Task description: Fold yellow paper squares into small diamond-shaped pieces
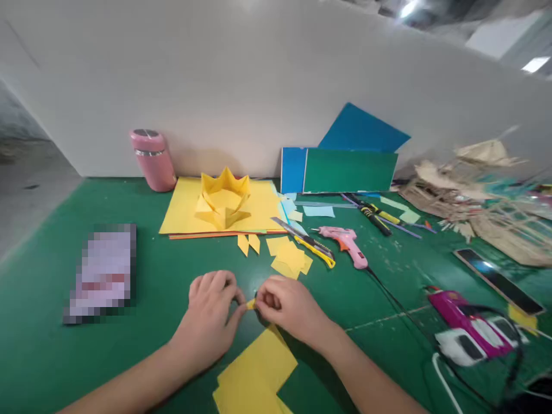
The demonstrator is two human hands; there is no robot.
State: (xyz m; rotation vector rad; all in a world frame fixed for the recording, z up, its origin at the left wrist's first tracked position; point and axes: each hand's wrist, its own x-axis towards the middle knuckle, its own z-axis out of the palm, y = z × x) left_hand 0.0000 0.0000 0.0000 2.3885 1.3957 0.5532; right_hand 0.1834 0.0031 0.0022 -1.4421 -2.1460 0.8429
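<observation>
My left hand [214,313] and my right hand [290,306] meet over the green table, both with fingers closed in a pinch. Between their fingertips is a small folded piece of yellow paper [250,304], mostly hidden by the fingers. Just below my hands lie several larger yellow paper sheets [259,368]. Beyond them are smaller yellow paper squares [290,257] and two pointed folded yellow pieces [249,244]. A crown-like ring of folded yellow paper [223,198] stands on a stack of coloured sheets [181,207] farther back.
Right of the squares lie a yellow utility knife [317,250] and a pink glue gun [348,241] with its cord. A pink flask [154,161] stands back left. At right are a phone [498,282], a magenta power strip [472,322] and woven craft pieces [487,207].
</observation>
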